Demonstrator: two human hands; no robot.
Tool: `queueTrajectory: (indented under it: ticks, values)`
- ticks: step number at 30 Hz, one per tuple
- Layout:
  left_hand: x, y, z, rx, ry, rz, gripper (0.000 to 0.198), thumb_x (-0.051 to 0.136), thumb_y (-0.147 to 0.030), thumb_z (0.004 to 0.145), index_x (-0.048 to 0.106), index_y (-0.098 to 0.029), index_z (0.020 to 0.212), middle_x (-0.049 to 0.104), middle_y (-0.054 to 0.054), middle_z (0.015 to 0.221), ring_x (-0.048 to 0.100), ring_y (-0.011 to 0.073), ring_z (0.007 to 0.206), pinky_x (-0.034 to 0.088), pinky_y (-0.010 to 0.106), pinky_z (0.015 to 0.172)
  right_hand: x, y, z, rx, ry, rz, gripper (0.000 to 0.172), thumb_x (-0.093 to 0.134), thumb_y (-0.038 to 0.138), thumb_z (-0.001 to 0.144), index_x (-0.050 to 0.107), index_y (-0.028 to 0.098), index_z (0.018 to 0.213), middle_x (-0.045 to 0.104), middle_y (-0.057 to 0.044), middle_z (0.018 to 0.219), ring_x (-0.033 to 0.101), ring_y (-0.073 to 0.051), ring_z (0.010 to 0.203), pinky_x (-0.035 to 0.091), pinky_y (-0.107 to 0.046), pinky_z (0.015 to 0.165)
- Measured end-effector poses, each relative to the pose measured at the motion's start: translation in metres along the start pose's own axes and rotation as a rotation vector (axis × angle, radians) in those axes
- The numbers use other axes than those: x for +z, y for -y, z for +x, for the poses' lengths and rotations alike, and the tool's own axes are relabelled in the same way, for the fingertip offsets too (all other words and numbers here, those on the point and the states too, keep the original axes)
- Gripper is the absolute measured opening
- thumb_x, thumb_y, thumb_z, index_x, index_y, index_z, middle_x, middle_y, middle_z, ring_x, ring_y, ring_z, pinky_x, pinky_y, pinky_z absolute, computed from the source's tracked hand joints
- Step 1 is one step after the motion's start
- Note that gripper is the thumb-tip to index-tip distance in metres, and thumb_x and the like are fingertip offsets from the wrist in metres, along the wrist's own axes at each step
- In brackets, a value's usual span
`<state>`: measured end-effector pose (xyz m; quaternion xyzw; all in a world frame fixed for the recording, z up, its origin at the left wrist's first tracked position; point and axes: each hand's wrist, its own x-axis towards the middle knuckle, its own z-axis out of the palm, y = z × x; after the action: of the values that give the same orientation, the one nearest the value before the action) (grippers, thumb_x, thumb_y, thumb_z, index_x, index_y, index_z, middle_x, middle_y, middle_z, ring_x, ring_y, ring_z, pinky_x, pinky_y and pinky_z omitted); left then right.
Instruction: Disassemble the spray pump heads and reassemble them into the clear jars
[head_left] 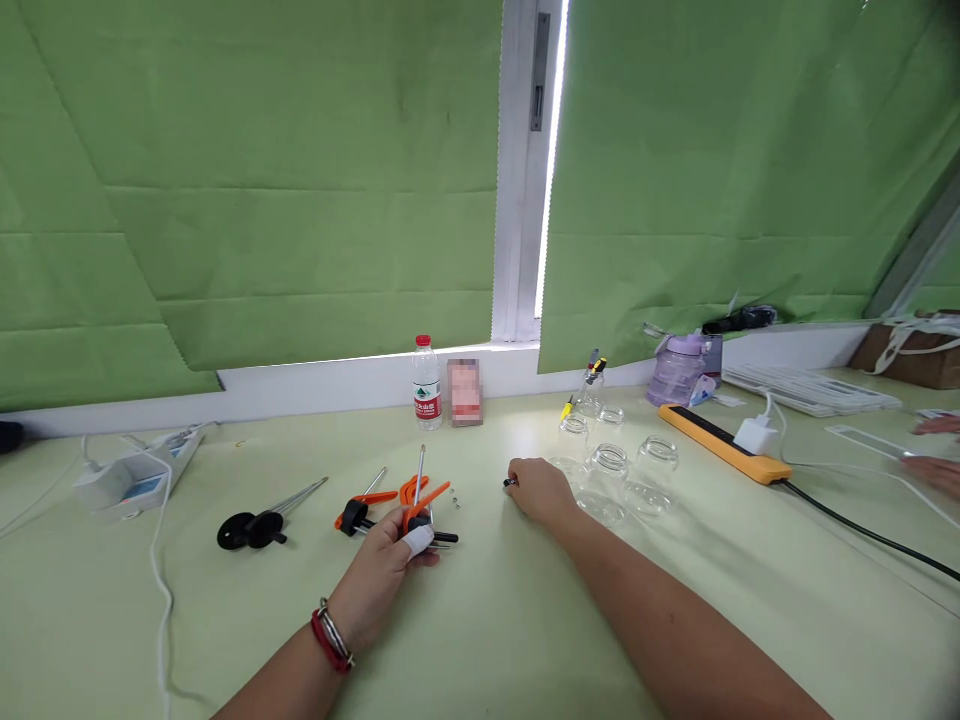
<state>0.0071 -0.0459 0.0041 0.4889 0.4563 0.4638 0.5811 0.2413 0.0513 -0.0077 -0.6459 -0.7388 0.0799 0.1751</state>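
My left hand, with a white wrap on the thumb and a red band at the wrist, is closed around an orange and black clamp with a metal rod, held upright just above the table. My right hand rests on the table to the right, fingers curled over a small black part. A second orange clamp lies just left of the held one. Tiny screws lie between my hands.
Black discs with metal rods lie at left, near a white power strip. Several clear glass jars stand right of my right hand. A water bottle, an orange power strip, a purple jug. Another person's hands show at far right.
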Motion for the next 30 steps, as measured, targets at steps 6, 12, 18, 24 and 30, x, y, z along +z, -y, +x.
queueTrajectory:
  ticks: [6,12,18,24,30]
  values:
    - [0.0,-0.001,0.001,-0.007,-0.007,-0.007,0.017,0.062,-0.03,0.075,0.059,-0.019,0.088,0.054,0.005,0.093,0.056,0.0204,0.089,0.05,0.035,0.078,0.003,0.003,-0.006,-0.021,0.053,0.054,0.012,0.06,0.018,0.07,0.063,0.021,0.081,0.065,-0.004,0.081,0.056,-0.017,0.073,0.03,-0.024,0.056]
    - [-0.001,-0.003,0.001,0.012,-0.038,-0.03,0.019,0.063,-0.031,0.074,0.059,-0.019,0.087,0.054,0.003,0.092,0.055,0.0179,0.085,0.05,0.035,0.078,0.0,0.006,-0.01,-0.105,0.11,0.219,0.017,0.056,0.017,0.073,0.067,0.019,0.086,0.066,-0.005,0.086,0.057,-0.018,0.078,0.036,-0.026,0.061]
    - [0.001,-0.006,-0.003,0.054,-0.054,-0.108,0.02,0.063,-0.031,0.074,0.06,-0.02,0.09,0.053,0.003,0.094,0.053,0.0183,0.089,0.051,0.036,0.079,0.006,0.005,-0.01,-0.164,0.26,0.486,0.025,0.05,0.025,0.08,0.065,0.017,0.099,0.069,-0.005,0.086,0.062,-0.014,0.073,0.044,-0.023,0.061]
    - [0.001,-0.004,-0.002,0.052,-0.05,-0.129,0.018,0.063,-0.029,0.075,0.06,-0.02,0.09,0.052,0.004,0.094,0.053,0.0186,0.091,0.051,0.037,0.081,0.012,0.011,-0.017,-0.171,0.399,0.746,0.029,0.053,0.027,0.079,0.065,0.014,0.103,0.07,-0.007,0.089,0.062,-0.015,0.077,0.047,-0.025,0.066]
    - [-0.002,0.0,0.0,0.059,-0.044,-0.149,0.019,0.063,-0.028,0.076,0.06,-0.019,0.092,0.051,0.004,0.094,0.052,0.0181,0.091,0.051,0.039,0.084,0.01,0.018,-0.024,-0.211,0.445,0.855,0.027,0.055,0.027,0.077,0.068,0.016,0.098,0.068,-0.005,0.091,0.059,-0.015,0.077,0.045,-0.027,0.07]
